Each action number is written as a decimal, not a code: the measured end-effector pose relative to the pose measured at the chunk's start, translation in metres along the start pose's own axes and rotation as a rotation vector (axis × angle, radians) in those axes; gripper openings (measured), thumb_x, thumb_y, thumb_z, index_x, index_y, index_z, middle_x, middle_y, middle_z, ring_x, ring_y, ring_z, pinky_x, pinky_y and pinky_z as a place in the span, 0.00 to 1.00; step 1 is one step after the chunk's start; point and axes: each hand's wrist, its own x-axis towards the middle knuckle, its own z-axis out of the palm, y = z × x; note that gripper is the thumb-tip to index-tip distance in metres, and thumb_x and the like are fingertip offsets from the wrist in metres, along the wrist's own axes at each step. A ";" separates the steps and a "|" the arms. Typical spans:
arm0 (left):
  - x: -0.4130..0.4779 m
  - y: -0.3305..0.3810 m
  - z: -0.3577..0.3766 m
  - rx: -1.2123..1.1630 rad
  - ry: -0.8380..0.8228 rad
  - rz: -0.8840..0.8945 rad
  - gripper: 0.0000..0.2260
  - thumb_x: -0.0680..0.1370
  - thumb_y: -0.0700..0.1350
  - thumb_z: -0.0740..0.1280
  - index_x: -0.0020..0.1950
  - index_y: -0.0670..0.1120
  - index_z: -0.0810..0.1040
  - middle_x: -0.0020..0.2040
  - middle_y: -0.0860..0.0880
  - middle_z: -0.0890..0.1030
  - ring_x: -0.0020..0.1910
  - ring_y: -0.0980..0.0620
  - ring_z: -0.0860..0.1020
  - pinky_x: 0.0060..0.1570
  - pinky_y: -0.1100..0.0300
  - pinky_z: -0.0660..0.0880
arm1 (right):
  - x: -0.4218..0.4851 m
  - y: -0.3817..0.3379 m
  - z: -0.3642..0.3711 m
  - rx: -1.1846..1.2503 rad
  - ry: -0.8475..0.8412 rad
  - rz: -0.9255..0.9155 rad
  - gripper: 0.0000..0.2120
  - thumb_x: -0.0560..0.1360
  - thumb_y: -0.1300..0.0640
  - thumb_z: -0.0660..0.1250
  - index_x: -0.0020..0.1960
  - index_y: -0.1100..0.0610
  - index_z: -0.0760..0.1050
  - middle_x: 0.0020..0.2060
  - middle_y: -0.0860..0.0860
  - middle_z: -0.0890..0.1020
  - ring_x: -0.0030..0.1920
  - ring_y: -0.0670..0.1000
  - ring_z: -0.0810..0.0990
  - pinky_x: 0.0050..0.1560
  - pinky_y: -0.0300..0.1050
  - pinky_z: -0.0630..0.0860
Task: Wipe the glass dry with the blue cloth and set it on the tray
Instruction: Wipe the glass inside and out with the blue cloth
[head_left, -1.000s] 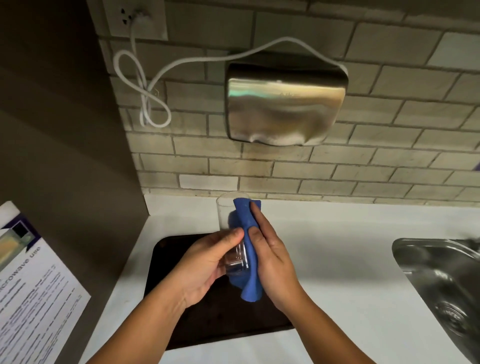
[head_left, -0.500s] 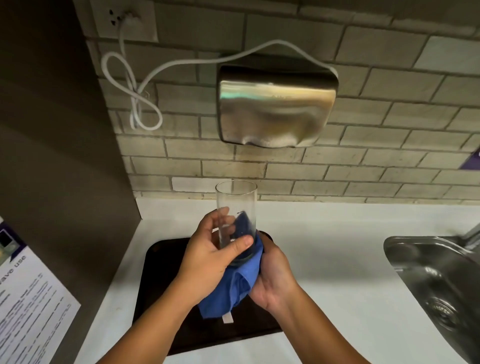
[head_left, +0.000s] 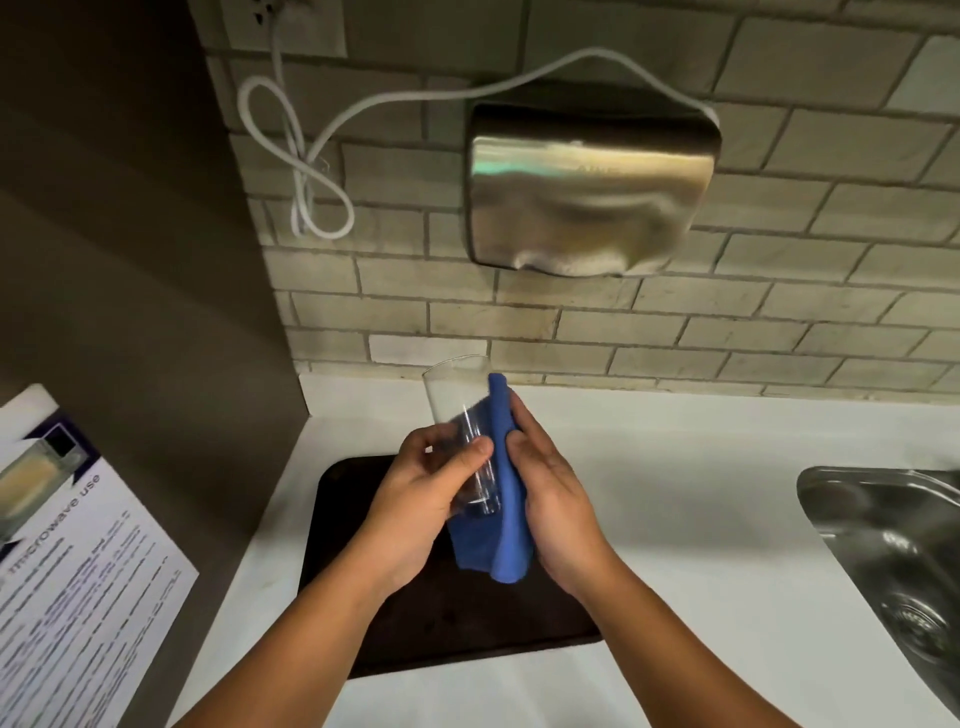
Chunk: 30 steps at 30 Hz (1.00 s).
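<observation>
A clear tall glass is held in the air above the dark tray, tilted with its mouth up and to the left. My left hand grips its lower half, thumb across the front. The blue cloth runs along the glass's right side and hangs below its base. My right hand presses the cloth flat against the glass, fingers pointing up. The glass's base is partly hidden by my fingers and the cloth.
The tray lies on a white counter. A steel sink is at the right edge. A metal hand dryer with a white cord hangs on the brick wall. A printed notice is stuck to the brown panel at left.
Half a second ago the cloth was bunched under the glass's base in my right hand; now it lies along the glass's right side, pressed by my flattened right hand, and the glass leans left.
</observation>
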 end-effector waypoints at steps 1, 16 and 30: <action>0.001 0.000 -0.001 -0.001 0.014 -0.011 0.33 0.67 0.51 0.81 0.69 0.43 0.79 0.54 0.44 0.89 0.52 0.47 0.87 0.60 0.43 0.82 | -0.002 -0.001 0.003 -0.045 -0.009 -0.015 0.22 0.87 0.50 0.60 0.78 0.33 0.73 0.70 0.33 0.83 0.72 0.42 0.82 0.70 0.36 0.78; 0.008 -0.006 -0.004 0.079 -0.014 -0.112 0.33 0.65 0.57 0.83 0.67 0.46 0.83 0.55 0.46 0.90 0.51 0.48 0.90 0.55 0.49 0.87 | 0.015 0.002 0.003 -0.161 0.094 -0.024 0.23 0.91 0.52 0.58 0.84 0.38 0.64 0.62 0.32 0.86 0.58 0.36 0.87 0.55 0.34 0.84; 0.007 -0.011 -0.012 0.148 0.117 -0.110 0.23 0.78 0.51 0.80 0.67 0.39 0.82 0.65 0.36 0.86 0.65 0.37 0.86 0.67 0.39 0.82 | 0.018 0.022 0.012 -0.091 0.103 0.036 0.23 0.90 0.53 0.59 0.84 0.41 0.68 0.60 0.34 0.89 0.60 0.42 0.89 0.57 0.40 0.86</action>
